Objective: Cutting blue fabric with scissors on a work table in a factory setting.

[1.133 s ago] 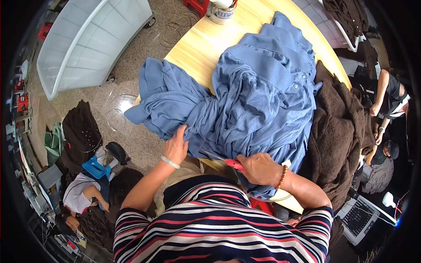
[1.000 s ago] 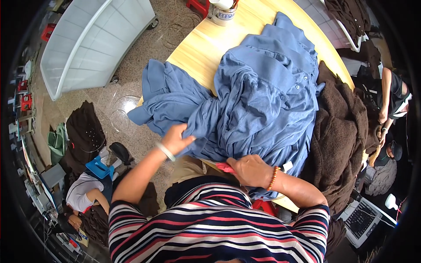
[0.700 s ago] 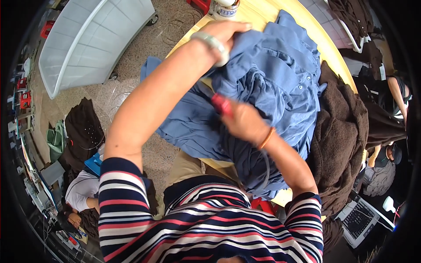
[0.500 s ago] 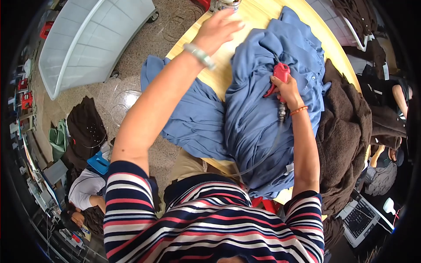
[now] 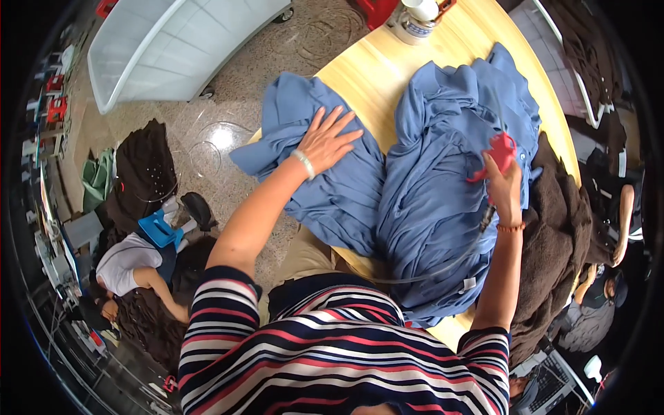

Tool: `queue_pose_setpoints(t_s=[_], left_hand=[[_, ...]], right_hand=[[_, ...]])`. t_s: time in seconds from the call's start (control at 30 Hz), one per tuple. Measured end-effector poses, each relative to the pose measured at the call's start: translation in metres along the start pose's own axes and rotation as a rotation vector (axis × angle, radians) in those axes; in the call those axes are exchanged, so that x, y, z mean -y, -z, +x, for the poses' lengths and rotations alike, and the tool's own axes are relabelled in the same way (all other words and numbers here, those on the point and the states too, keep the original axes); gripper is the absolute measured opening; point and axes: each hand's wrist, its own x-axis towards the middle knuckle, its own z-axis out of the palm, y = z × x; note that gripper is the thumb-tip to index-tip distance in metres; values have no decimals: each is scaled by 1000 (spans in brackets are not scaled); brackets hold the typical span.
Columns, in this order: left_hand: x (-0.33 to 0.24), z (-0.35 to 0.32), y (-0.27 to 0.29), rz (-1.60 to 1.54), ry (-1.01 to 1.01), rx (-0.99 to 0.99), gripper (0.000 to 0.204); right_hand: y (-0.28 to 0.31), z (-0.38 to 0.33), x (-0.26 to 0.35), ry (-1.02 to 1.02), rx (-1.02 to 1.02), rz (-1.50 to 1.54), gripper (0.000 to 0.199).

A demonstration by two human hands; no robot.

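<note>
Two hands busy: right hand (image 5: 503,188), frame right, has a closed grip on a red tool (image 5: 499,152) with a hose (image 5: 443,266) trailing back toward the body. Left hand (image 5: 326,138) lies flat, fingers spread, on the blue shirt (image 5: 332,187) at centre. Blue pile (image 5: 449,180) just beside it, brown pile (image 5: 553,235) further right, all on the wooden counter (image 5: 377,76). Risk: hose drags across the pile and snags fabric, or the shirt overhanging the counter's left edge slides off.
</note>
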Motion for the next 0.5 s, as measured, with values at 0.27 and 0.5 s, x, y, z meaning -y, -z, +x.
queue_pose_setpoints(t_s=[0.27,0.5], left_hand=[[-13,-6,58,-96,114,-258,29],[-17,-157,28,-406,996,63,36]], right_hand=[[0,-82,47,31,237,-7,38],[-9,-110,36,55,395,-200,38]])
